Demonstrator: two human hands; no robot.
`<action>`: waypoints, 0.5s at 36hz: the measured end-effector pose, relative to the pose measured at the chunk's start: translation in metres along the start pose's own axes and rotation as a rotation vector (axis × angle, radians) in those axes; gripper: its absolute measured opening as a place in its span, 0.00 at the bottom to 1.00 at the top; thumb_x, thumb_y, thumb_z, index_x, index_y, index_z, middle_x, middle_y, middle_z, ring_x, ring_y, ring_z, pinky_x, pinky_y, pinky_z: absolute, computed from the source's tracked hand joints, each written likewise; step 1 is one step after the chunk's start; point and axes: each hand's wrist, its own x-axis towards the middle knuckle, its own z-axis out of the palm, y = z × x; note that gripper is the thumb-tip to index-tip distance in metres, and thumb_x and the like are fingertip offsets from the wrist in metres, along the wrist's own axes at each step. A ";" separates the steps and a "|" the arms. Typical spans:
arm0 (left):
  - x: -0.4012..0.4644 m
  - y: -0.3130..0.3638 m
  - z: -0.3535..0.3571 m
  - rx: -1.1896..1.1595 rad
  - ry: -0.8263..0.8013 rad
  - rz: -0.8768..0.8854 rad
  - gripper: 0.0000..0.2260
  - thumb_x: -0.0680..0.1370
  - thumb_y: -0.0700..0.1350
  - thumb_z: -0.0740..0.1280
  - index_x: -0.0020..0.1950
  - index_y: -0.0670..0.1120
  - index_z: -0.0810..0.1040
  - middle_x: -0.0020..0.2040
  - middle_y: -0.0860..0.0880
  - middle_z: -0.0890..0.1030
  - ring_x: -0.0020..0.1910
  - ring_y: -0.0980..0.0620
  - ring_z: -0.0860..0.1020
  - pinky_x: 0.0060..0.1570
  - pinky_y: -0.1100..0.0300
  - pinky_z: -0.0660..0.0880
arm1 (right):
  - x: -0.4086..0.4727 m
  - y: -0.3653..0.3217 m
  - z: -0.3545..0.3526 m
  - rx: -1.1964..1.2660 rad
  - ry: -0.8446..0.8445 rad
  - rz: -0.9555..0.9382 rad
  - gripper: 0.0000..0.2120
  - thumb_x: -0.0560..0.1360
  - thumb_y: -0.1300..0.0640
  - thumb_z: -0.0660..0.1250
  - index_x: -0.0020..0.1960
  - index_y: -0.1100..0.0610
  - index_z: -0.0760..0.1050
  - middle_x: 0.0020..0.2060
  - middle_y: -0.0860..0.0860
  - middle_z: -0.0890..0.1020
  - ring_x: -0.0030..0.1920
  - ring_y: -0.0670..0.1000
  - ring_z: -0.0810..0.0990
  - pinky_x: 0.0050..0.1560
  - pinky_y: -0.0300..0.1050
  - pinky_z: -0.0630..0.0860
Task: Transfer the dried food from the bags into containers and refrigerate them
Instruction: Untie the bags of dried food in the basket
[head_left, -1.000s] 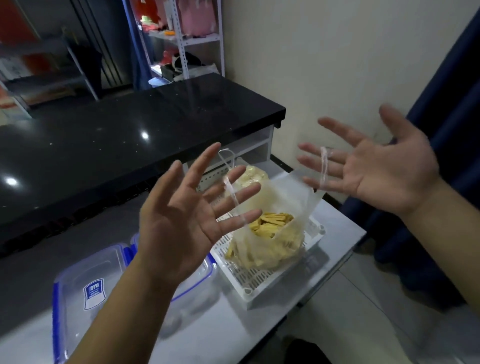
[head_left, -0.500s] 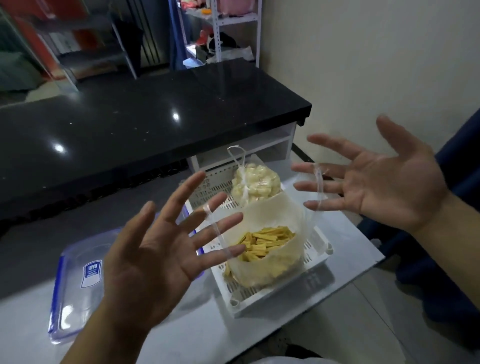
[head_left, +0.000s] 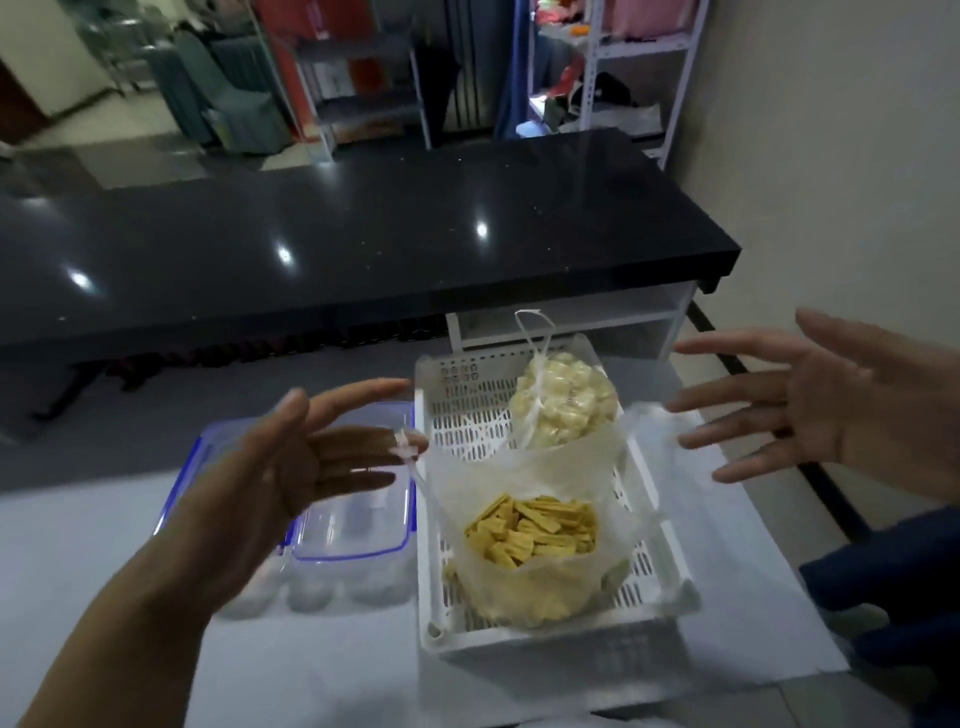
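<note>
Both hands (head_left: 291, 467) lower, beside basket (head_left: 524, 636), containers (head_left: 348, 540) behind.

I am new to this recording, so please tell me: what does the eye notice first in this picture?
First, the two open hands, left and right, spread either side of a white basket on the table. In it stands an open bag of yellow strips, with a tied bag of pale pieces behind it. Clear blue-rimmed containers lie to the basket's left.
</note>
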 end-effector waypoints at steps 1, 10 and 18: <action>0.002 0.002 -0.003 0.035 0.051 0.017 0.33 0.75 0.72 0.59 0.71 0.52 0.75 0.61 0.38 0.82 0.63 0.37 0.79 0.62 0.42 0.77 | -0.001 -0.014 -0.011 -0.176 0.119 -0.058 0.28 0.85 0.41 0.52 0.81 0.50 0.52 0.75 0.69 0.61 0.73 0.75 0.62 0.67 0.79 0.59; 0.077 -0.018 0.026 0.538 0.249 0.036 0.10 0.80 0.48 0.68 0.60 0.60 0.80 0.57 0.58 0.84 0.58 0.59 0.81 0.59 0.54 0.79 | 0.057 -0.007 0.014 -1.252 0.581 -0.316 0.30 0.67 0.33 0.72 0.67 0.37 0.74 0.58 0.35 0.77 0.60 0.42 0.76 0.55 0.47 0.73; 0.167 -0.088 0.056 0.954 0.102 0.018 0.18 0.78 0.47 0.70 0.68 0.52 0.77 0.66 0.53 0.77 0.65 0.54 0.74 0.66 0.59 0.71 | 0.156 0.028 -0.005 -1.841 0.616 -0.252 0.27 0.78 0.50 0.69 0.75 0.42 0.65 0.79 0.50 0.56 0.78 0.55 0.54 0.70 0.51 0.65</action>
